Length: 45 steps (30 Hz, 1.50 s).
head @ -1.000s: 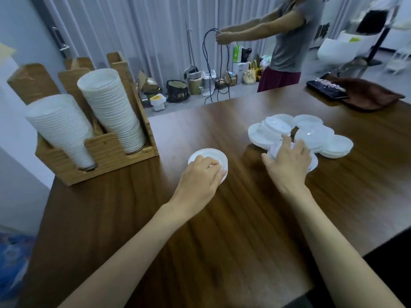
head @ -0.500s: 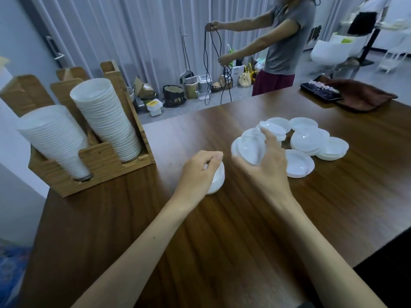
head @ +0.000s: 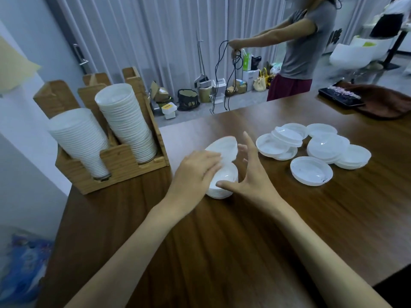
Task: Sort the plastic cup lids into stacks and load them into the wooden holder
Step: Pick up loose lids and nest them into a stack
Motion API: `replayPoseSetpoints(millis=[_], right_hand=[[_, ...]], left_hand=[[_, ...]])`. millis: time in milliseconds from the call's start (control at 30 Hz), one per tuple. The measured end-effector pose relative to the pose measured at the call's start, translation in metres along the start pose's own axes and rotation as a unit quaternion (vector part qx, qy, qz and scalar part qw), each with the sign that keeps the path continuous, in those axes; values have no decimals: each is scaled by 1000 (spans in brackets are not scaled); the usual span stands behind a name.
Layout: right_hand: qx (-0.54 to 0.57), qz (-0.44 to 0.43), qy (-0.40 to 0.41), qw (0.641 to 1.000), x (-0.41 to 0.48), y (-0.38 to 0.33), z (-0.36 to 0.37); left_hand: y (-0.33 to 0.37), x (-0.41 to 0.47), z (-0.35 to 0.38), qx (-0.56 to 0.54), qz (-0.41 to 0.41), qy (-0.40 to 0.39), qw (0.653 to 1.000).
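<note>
1. Meeting over the middle of the table (head: 222, 252), both hands close in on a small stack (head: 224, 185) of white plastic lids, which sits on the wood just right of the holder.
2. Left hand (head: 195, 172): the fingers are straight and laid flat, with the fingertips resting on a tilted lid (head: 222, 145). That lid leans up over the back of the small stack, and I see no curl round it.
3. Right hand (head: 249, 174): it is spread wide, palm turned towards the left hand, and the thumb touches the front edge of the small stack. The fingers stand up just beside the tilted lid, but I cannot tell whether they touch it.
4. Off to the right, the loose lids (head: 322, 145) lie in an overlapping heap, well apart from both hands. A single lid (head: 311, 171) rests hollow side up, just beside the near edge of the heap.
5. Far left on the table stands the wooden holder (head: 115, 161), with both front slots filled. The left column (head: 80, 138) and the right column (head: 126, 121) of nested white lids both lean back against the dividers.
6. Beyond the table, a second person (head: 307, 41) stands holding a dark cable (head: 231, 63) up in both hands.
7. At the far right corner, a dark tray (head: 340, 97) lies beside a brown cloth (head: 382, 101).
</note>
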State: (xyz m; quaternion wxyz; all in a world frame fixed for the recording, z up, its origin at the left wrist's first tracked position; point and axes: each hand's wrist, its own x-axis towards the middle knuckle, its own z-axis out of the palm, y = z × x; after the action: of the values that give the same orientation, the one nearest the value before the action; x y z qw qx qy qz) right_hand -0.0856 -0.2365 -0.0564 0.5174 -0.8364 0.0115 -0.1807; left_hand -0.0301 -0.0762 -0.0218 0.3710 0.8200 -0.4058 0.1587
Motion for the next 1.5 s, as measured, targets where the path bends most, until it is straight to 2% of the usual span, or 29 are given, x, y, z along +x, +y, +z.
replayPoseSetpoints(millis=[67,200,333,800,967,1033,1167,1300,1400,1500], right_hand=[[22,30,-23,999,-2,7,3],[64,50,-75,994,-5,14,4],[67,37,-75,994,-4,18,7],[49,11,-31,998,-6,21,18],[53,47,-63,995,-6,21,14],[20,56,-87,994,-6,26,13],[-52,61,-82,993,-3,32,13],[17,76,-85,993,-4,22,14],[104,77,-111,985,-4,8,16],[287,132,-138,939,6,-10,15]], left_hand=[[-6,-8,4,104,63,-37,992],[-10,-17,11,143,89,-64,984],[-4,-19,20,185,119,-70,973],[2,-19,34,170,70,-102,978],[0,-11,28,33,-54,-159,985],[-10,-8,22,13,-32,-187,982],[-30,-14,13,106,45,-254,960],[-34,-28,20,178,106,-182,961],[-33,-36,19,186,133,-114,967],[-31,-35,3,198,166,-51,965]])
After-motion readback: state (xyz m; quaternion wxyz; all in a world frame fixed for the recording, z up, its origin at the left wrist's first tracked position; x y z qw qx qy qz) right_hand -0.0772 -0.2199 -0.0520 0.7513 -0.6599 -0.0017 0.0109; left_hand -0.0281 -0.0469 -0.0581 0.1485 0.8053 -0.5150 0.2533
